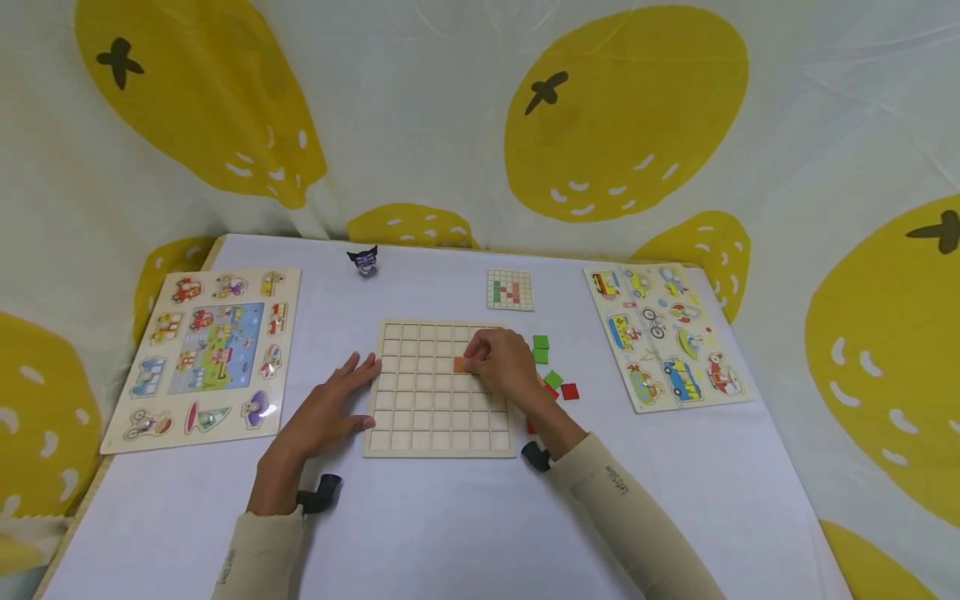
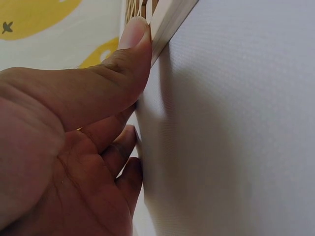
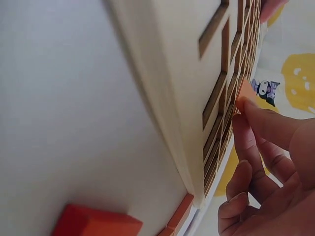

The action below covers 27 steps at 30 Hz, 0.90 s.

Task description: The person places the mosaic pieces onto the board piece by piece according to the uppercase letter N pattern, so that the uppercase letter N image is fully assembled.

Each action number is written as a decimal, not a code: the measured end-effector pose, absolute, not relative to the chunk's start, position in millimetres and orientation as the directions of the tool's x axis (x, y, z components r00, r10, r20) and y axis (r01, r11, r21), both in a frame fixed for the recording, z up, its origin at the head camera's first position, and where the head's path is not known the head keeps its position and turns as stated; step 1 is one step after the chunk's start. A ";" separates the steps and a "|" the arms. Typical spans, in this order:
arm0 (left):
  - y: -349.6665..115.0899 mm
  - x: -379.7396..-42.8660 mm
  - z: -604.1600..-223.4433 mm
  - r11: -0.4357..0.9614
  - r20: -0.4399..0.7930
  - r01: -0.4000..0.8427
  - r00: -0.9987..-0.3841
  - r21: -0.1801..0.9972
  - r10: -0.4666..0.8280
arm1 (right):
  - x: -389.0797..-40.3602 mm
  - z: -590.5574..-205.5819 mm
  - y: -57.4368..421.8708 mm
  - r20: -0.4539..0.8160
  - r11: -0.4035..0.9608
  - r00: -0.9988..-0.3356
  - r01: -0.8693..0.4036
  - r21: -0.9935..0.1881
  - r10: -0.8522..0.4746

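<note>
A pale wooden grid board point(image 1: 431, 398) with rows of square cells lies flat in the middle of the table. My right hand point(image 1: 501, 363) pinches an orange square tile point(image 1: 459, 365) between thumb and finger at the board's upper right part. In the right wrist view the tile point(image 3: 244, 92) stands tilted against the grid, its lower edge hidden by the ridges. My left hand point(image 1: 324, 414) rests at the board's left side with fingers spread, and in the left wrist view its thumb point(image 2: 133, 49) touches the board's edge. Green tiles point(image 1: 541, 342) and red tiles point(image 1: 570, 391) lie right of the board.
A small card point(image 1: 525, 279) with a coloured grid pattern lies behind the board. Picture puzzles stand at left point(image 1: 161, 292) and right point(image 1: 633, 392). A small purple and black figure point(image 1: 365, 262) sits at the back, before a lemon-print curtain point(image 1: 420, 108).
</note>
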<state>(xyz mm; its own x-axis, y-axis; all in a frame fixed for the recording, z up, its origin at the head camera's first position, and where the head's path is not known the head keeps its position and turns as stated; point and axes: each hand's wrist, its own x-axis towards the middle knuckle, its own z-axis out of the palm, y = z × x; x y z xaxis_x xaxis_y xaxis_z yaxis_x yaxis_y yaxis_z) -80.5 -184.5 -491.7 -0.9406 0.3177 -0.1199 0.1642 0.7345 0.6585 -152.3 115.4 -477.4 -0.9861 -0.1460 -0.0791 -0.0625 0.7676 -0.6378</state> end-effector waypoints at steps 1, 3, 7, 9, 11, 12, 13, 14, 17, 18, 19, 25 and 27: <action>-184.2 -80.6 -491.8 0.736 -0.122 0.164 -0.940 0.656 0.318 | -152.3 -477.4 114.8 -0.082 0.775 -0.986 -0.061 -0.629 -0.144; -183.7 -80.9 -491.8 0.739 -0.124 0.164 -0.940 0.653 0.318 | -152.3 -477.2 113.9 -0.080 0.788 -0.986 -0.066 -0.612 -0.145; -183.7 -80.9 -491.9 0.748 -0.128 0.160 -0.942 0.644 0.312 | -152.8 -477.6 112.7 -0.068 0.799 -0.985 -0.089 -0.594 -0.161; -183.5 -80.7 -491.4 0.747 -0.129 0.159 -0.942 0.645 0.311 | -152.9 -478.3 112.6 -0.064 0.802 -0.984 -0.096 -0.589 -0.164; -183.2 -80.8 -491.2 0.745 -0.129 0.158 -0.942 0.647 0.311 | -152.9 -479.2 112.7 -0.061 0.805 -0.985 -0.097 -0.586 -0.163; -183.0 -81.0 -491.3 0.744 -0.127 0.160 -0.941 0.649 0.313 | -152.7 -479.1 113.0 -0.059 0.805 -0.985 -0.098 -0.586 -0.163; -183.0 -80.9 -491.3 0.743 -0.126 0.161 -0.941 0.649 0.313 | -152.5 -478.8 113.5 -0.057 0.804 -0.985 -0.100 -0.586 -0.164; -183.1 -81.0 -491.7 0.743 -0.126 0.161 -0.941 0.650 0.314 | -151.9 -478.0 114.3 -0.058 0.799 -0.985 -0.098 -0.594 -0.164; -182.9 -81.4 -492.6 0.740 -0.126 0.161 -0.941 0.653 0.316 | -150.0 -473.6 119.0 -0.062 0.779 -0.986 -0.082 -0.621 -0.154; -182.9 -81.4 -492.9 0.740 -0.126 0.161 -0.940 0.654 0.316 | -149.4 -471.9 121.4 -0.064 0.771 -0.987 -0.074 -0.633 -0.148; -182.8 -81.4 -493.0 0.740 -0.127 0.161 -0.940 0.654 0.316 | -149.1 -469.9 124.2 -0.066 0.761 -0.988 -0.066 -0.645 -0.141; -183.2 -80.7 -492.0 0.744 -0.125 0.163 -0.941 0.648 0.315 | -148.7 -461.8 147.8 -0.035 0.735 -0.989 -0.083 -0.673 -0.143; -183.4 -80.3 -491.8 0.743 -0.126 0.160 -0.941 0.650 0.313 | -148.2 -460.2 156.9 -0.033 0.736 -0.991 -0.076 -0.672 -0.133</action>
<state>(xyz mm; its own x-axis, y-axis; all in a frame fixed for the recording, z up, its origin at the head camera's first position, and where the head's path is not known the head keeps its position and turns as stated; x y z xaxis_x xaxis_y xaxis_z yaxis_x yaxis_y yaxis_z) -80.3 -183.4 -491.8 -0.9412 0.3133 -0.1262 0.1602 0.7431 0.6497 -148.2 156.9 -460.2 -0.9906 -0.1326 -0.0332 -0.0760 0.7362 -0.6724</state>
